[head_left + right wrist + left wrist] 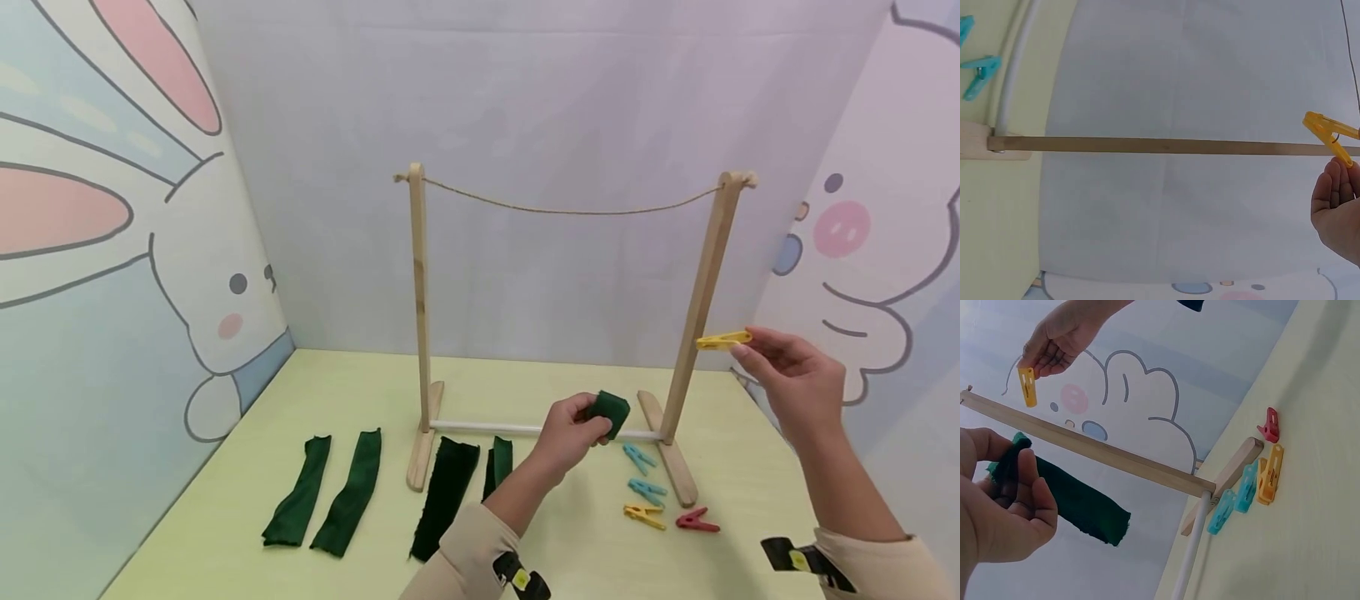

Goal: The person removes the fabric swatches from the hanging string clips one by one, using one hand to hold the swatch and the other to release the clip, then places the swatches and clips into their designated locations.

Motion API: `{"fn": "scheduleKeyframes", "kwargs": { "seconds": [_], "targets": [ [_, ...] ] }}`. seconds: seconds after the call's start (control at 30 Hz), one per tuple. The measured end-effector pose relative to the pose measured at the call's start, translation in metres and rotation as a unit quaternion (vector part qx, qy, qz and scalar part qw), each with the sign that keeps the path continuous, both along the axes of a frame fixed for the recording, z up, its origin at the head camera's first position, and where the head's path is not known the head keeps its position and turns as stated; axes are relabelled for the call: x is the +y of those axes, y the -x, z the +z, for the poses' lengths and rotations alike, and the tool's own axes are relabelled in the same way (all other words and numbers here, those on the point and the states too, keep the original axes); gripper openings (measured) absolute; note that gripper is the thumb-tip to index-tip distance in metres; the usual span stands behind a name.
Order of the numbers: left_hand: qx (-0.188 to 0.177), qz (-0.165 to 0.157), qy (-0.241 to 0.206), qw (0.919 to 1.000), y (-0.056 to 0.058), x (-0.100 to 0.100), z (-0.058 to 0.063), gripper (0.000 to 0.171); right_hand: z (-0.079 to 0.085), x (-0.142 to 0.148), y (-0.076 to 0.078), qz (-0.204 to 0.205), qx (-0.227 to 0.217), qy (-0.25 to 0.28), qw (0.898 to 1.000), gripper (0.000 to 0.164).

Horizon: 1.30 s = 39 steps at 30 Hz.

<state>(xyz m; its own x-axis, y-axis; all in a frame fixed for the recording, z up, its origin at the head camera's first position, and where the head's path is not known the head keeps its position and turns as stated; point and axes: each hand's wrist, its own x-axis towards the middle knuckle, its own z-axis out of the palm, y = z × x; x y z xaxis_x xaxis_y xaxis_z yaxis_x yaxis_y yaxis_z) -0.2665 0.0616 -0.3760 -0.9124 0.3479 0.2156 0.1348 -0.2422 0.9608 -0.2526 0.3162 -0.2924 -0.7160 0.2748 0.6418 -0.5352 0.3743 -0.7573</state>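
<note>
Between thumb and fingers my left hand (567,435) pinches one end of a dark green cloth strip (611,412). In the left wrist view the rest of that green strip (1085,499) stretches out beyond the fingers. My right hand (801,385) is raised at the right post and pinches a yellow clothespin (723,340) by one end, its other end pointing left. The right wrist view shows this yellow clothespin (1330,134) from the side, the thumb mostly out of frame. Above both hands a thin rope (577,212) sags between the two posts.
A wooden frame has a left post (420,300), a right post (705,300) and a white bottom bar (487,428). Several green strips (348,496) lie on the table's left and middle. Blue clothespins (647,490), a yellow one (643,517) and a red one (697,521) lie by the right foot.
</note>
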Motion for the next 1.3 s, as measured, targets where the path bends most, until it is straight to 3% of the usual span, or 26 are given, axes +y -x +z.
{"fn": "scheduleKeyframes", "kwargs": {
  "seconds": [0.1,0.3,0.47,0.63,0.73,0.83,1.0,1.13,1.2,1.3],
  "targets": [
    [-0.003,0.003,0.006,1.0,-0.004,-0.006,-0.006,0.023,-0.015,0.0,-0.005,0.028,-0.004,0.055,0.998,0.025],
    [-0.026,0.016,0.021,0.9993,-0.013,-0.019,-0.022,0.023,-0.044,-0.001,-0.018,0.076,-0.03,0.1,0.992,0.024],
    [-0.036,0.026,0.028,0.9986,-0.017,-0.026,-0.035,0.024,-0.059,-0.002,-0.025,0.089,-0.043,0.104,0.99,0.024],
    [-0.048,0.033,0.027,0.9979,-0.013,-0.029,-0.048,0.023,-0.068,-0.003,-0.028,0.115,-0.054,0.106,0.986,0.022],
    [-0.056,0.035,0.024,0.9975,-0.009,-0.029,-0.054,0.024,-0.073,-0.001,-0.03,0.115,-0.074,0.085,0.987,0.023],
    [-0.056,0.043,0.024,0.9972,-0.007,-0.032,-0.057,0.026,-0.08,0.004,-0.033,0.112,-0.096,0.031,0.989,0.027],
    [-0.06,0.05,0.029,0.9965,0.0,-0.036,-0.068,0.032,-0.095,0.012,-0.038,0.143,-0.106,-0.024,0.984,0.03],
    [-0.063,0.05,0.04,0.9959,0.001,-0.037,-0.08,0.04,-0.104,0.02,-0.041,0.103,-0.155,-0.079,0.979,0.028],
    [-0.071,0.055,0.041,0.9951,-0.002,-0.037,-0.084,0.044,-0.107,0.025,-0.043,0.078,-0.189,-0.109,0.973,0.027],
    [-0.084,0.058,0.04,0.994,-0.009,-0.037,-0.087,0.046,-0.111,0.034,-0.046,0.075,-0.215,-0.122,0.966,0.026]
  ]
}}
